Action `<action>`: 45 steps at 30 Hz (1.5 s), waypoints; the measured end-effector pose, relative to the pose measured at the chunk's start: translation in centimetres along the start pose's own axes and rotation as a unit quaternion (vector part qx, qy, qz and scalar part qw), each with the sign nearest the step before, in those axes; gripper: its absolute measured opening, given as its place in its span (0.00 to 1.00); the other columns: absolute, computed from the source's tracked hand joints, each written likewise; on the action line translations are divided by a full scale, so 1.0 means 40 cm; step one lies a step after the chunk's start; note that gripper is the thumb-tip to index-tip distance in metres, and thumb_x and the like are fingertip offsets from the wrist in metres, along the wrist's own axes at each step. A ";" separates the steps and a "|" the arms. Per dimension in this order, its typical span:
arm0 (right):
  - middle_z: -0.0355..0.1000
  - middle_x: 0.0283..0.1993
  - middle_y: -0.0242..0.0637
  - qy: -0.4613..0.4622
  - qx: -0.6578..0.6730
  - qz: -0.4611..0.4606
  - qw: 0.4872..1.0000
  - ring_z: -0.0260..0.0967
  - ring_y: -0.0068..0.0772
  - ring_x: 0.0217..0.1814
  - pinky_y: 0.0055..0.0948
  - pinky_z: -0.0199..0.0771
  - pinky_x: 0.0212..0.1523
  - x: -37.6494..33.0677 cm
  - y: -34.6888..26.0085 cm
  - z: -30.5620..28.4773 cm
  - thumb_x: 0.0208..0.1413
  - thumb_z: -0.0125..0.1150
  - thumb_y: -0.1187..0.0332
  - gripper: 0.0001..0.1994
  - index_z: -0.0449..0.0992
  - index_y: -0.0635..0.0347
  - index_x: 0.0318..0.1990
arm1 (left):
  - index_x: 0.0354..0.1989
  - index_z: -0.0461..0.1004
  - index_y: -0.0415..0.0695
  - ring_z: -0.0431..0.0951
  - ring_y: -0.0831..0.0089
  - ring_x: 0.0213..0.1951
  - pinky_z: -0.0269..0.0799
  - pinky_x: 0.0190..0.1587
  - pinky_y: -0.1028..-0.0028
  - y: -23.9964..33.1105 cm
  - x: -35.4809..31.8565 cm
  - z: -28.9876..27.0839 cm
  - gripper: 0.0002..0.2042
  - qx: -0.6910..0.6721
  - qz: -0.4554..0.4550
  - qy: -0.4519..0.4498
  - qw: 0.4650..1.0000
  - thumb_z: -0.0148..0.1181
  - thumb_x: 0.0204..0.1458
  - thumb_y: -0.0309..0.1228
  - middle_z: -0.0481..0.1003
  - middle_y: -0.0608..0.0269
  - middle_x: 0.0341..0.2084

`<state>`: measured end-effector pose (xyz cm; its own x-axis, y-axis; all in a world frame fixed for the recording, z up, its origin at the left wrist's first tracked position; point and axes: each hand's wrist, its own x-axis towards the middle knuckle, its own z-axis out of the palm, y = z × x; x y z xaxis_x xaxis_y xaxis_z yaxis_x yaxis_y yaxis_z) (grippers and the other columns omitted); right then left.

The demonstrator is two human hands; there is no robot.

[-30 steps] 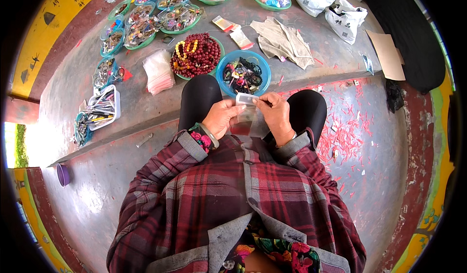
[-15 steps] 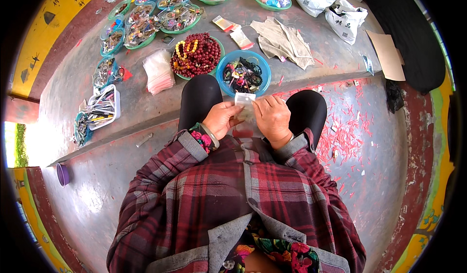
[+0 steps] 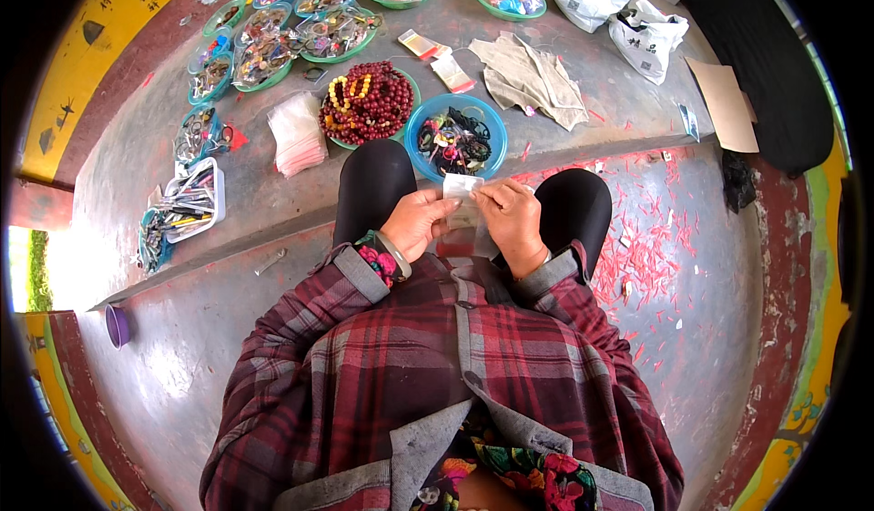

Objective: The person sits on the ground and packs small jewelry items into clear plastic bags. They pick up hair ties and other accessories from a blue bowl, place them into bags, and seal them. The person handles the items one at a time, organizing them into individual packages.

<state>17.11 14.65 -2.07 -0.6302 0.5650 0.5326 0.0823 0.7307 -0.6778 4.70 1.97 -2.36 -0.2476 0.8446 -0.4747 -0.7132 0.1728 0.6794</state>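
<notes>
Above my lap, between my knees, a small clear plastic bag [image 3: 463, 222] with a white top and a reddish band at its lower end hangs between my hands. My left hand [image 3: 416, 222] pinches its left edge with thumb and fingers. At its upper right edge my right hand [image 3: 512, 225] is closed in a pinch. Whether anything lies inside the bag cannot be made out. Just beyond my hands stands a blue bowl [image 3: 500, 147] of black cords and small colourful pieces. Left of it, dark red and yellow bead bracelets [image 3: 373, 103] are heaped in a green basin.
A stack of clear bags with red edges [image 3: 299, 138] lies left of the beads. Several trinket bowls [image 3: 339, 36] fill the far left. A white basket [image 3: 218, 192] holds pen-like items. Beige cloth [image 3: 528, 79] and white bags [image 3: 648, 38] lie right. Red scraps [image 3: 637, 247] litter the floor.
My right fingers have shifted slightly on the bag's upper edge. The bag's white top has tilted and moved a little right, and more of its lower part shows.
</notes>
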 end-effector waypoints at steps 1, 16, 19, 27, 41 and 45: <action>0.70 0.24 0.37 0.002 -0.022 -0.026 0.999 0.68 0.42 0.27 0.35 0.69 0.28 0.001 -0.003 -0.001 0.41 0.64 0.71 0.04 0.77 0.58 0.26 | 0.43 0.70 0.38 0.75 0.75 0.40 0.74 0.45 0.72 0.000 0.002 -0.002 0.09 -0.023 -0.003 -0.016 1.000 0.52 0.56 0.26 0.74 0.63 0.38; 0.68 0.23 0.37 -0.001 -0.108 -0.039 0.993 0.67 0.42 0.27 0.35 0.67 0.28 0.010 -0.031 -0.016 0.40 0.66 0.71 0.07 0.71 0.59 0.22 | 0.46 0.68 0.36 0.75 0.73 0.43 0.72 0.49 0.72 0.006 -0.006 0.011 0.10 -0.061 -0.008 -0.037 0.997 0.50 0.56 0.25 0.73 0.61 0.41; 0.68 0.23 0.38 -0.010 -0.097 -0.025 0.995 0.67 0.43 0.27 0.35 0.67 0.28 0.011 -0.029 -0.017 0.40 0.66 0.71 0.07 0.72 0.60 0.23 | 0.46 0.68 0.36 0.75 0.72 0.43 0.72 0.49 0.72 0.005 -0.005 0.011 0.10 -0.057 -0.008 -0.041 0.997 0.49 0.56 0.25 0.73 0.61 0.41; 0.69 0.26 0.39 -0.029 -0.053 -0.025 0.998 0.67 0.44 0.30 0.37 0.68 0.30 0.012 -0.023 -0.017 0.41 0.63 0.73 0.04 0.74 0.60 0.25 | 0.45 0.68 0.36 0.75 0.73 0.43 0.72 0.48 0.72 0.000 -0.002 0.008 0.10 -0.056 -0.007 -0.036 0.998 0.50 0.56 0.25 0.74 0.61 0.40; 0.71 0.28 0.37 -0.010 0.029 -0.050 0.998 0.69 0.42 0.30 0.34 0.69 0.30 0.015 -0.044 -0.014 0.41 0.62 0.76 0.05 0.75 0.59 0.29 | 0.44 0.68 0.36 0.74 0.73 0.42 0.71 0.48 0.70 0.006 0.008 -0.015 0.09 -0.093 -0.025 -0.022 0.995 0.49 0.56 0.25 0.73 0.61 0.39; 0.71 0.27 0.37 -0.023 0.013 -0.025 0.999 0.69 0.42 0.30 0.34 0.69 0.30 0.013 -0.039 -0.017 0.40 0.63 0.76 0.06 0.74 0.58 0.28 | 0.45 0.68 0.38 0.74 0.76 0.43 0.71 0.49 0.73 0.011 0.004 -0.014 0.10 -0.082 -0.030 -0.038 0.995 0.50 0.56 0.26 0.73 0.64 0.40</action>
<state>17.20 14.05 -0.38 -0.6680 0.5099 0.5420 0.0312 0.7469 -0.6642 3.98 1.90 -2.48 -0.1558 0.8725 -0.4630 -0.8239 0.1438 0.5482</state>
